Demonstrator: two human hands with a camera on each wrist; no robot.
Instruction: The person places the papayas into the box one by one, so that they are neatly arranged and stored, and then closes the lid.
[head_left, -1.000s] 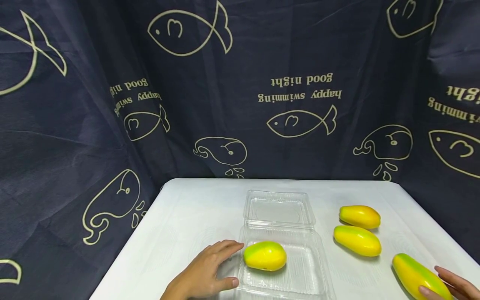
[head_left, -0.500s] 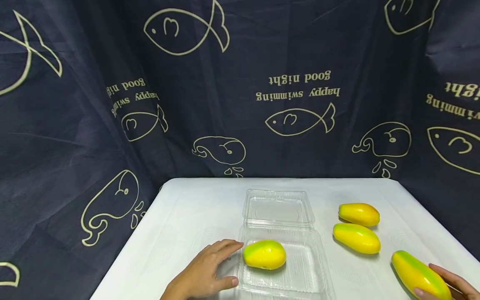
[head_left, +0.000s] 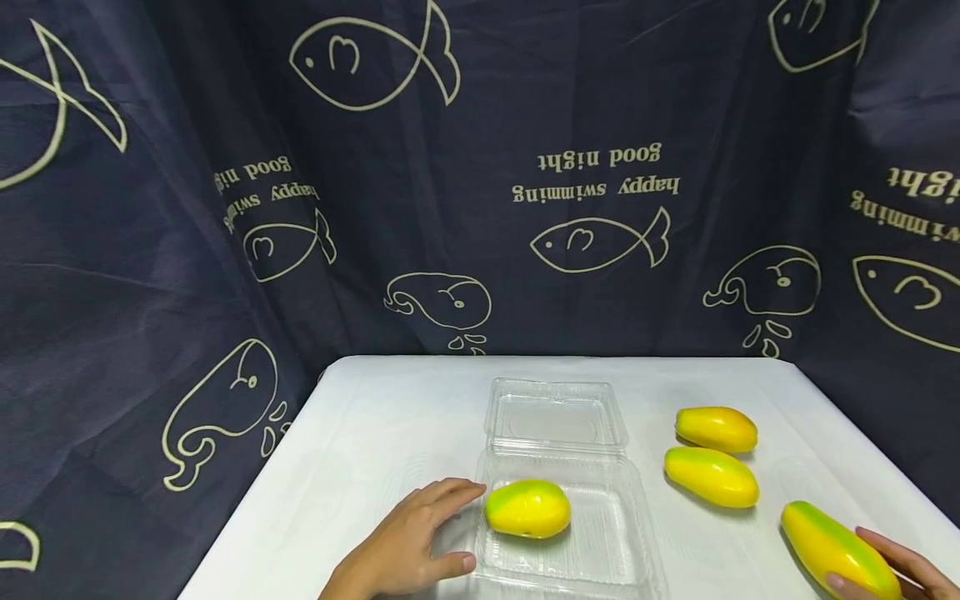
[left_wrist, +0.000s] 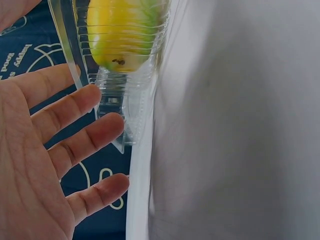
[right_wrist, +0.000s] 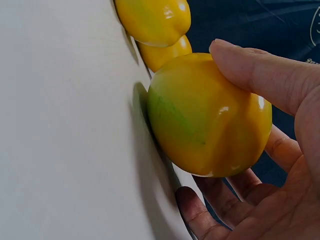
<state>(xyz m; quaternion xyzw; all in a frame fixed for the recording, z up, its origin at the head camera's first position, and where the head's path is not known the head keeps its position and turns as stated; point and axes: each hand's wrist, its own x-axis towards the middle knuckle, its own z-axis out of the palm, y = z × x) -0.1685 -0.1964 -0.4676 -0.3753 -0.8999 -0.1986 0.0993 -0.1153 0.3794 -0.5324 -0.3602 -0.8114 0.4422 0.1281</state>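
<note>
while left hand lies spread beside clear container, perhaps steadying it, right hand clasps papaya across its girth, likely for sure hold.

"what does the head view cut off?"
"much of the right hand, and the near end of the fruit under its thumb — the clear box runs out at the bottom edge too."
"and the wrist views?"
"the left crops the boxed fruit; in the right, a top-cropped fruit partly hides another — some fingers vanish behind the nearest."
</note>
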